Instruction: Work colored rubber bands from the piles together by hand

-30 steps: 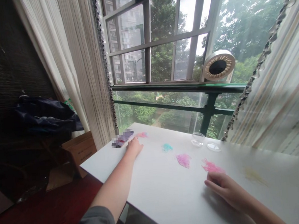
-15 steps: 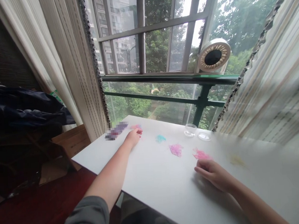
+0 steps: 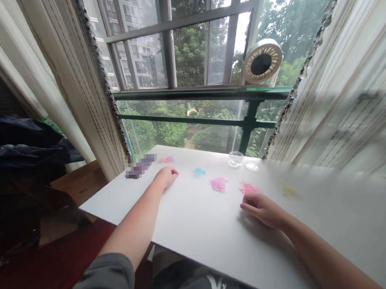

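My left hand (image 3: pixel 166 178) is over the left part of the white table (image 3: pixel 191 223), its fingers curled inward. Just beyond it lies a small mixed pile of orange, pink and bluish bands (image 3: pixel 167 159), apart from the fingers. To its right is a teal pile (image 3: pixel 199 172), then a pinkish-purple pile (image 3: pixel 218 185). Closed and low over the table, my right hand (image 3: pixel 260 209) is at the near edge of a bright pink pile (image 3: pixel 248 186) and partly covers it. A yellow pile (image 3: pixel 290 191) lies farther right. Whatever either hand pinches is hidden or too small to see.
A clear round tub (image 3: pixel 236 160) and a clear lid (image 3: pixel 252 167) stand at the table's far edge. A blurred-out purple item (image 3: pixel 141 167) lies at the far left. Behind are a railing (image 3: pixel 191 118) and a round white fan (image 3: pixel 262 61). Curtains hang on both sides.
My left hand has drawn back from the mixed pile, which shows fully now. The right hand keeps its place by the bright pink pile. The whole view has shifted somewhat.
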Tool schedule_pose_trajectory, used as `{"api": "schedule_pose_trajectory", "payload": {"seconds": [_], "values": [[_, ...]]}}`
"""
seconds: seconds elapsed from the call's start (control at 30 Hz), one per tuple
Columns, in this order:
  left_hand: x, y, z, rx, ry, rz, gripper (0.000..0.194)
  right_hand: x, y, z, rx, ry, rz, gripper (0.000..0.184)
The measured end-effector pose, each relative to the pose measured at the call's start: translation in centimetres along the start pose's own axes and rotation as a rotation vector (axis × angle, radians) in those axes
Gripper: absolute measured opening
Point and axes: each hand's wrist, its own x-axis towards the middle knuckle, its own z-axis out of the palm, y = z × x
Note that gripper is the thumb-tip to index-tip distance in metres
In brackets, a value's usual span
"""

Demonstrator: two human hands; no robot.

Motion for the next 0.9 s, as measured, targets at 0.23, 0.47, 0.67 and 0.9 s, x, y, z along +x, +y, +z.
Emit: {"api": "schedule_pose_trajectory", "payload": {"seconds": [0.23, 0.47, 0.67, 0.9], "values": [[-0.7, 2.0, 0.1, 0.012, -0.009, 0.091, 0.02, -0.1, -0.1, -0.2, 0.021, -0.047, 0.023, 0.033], [-3.2, 9.0, 1.0, -0.26, -0.153, 0.411, 0.022, 0.0, -0.2, -0.4, 0.012, -0.04, 0.01, 0.027], [-6.5, 16.6, 3.1, -0.413, -0.276, 0.611, 0.018, -0.2, -0.3, -0.4, 0.068, -0.001, -0.035, 0.017], [-8.0, 16.9, 6.5, -0.551, -0.219, 0.696, 0.012, -0.2, -0.3, -0.2, 0.174, 0.017, -0.073, 0.016]]}}
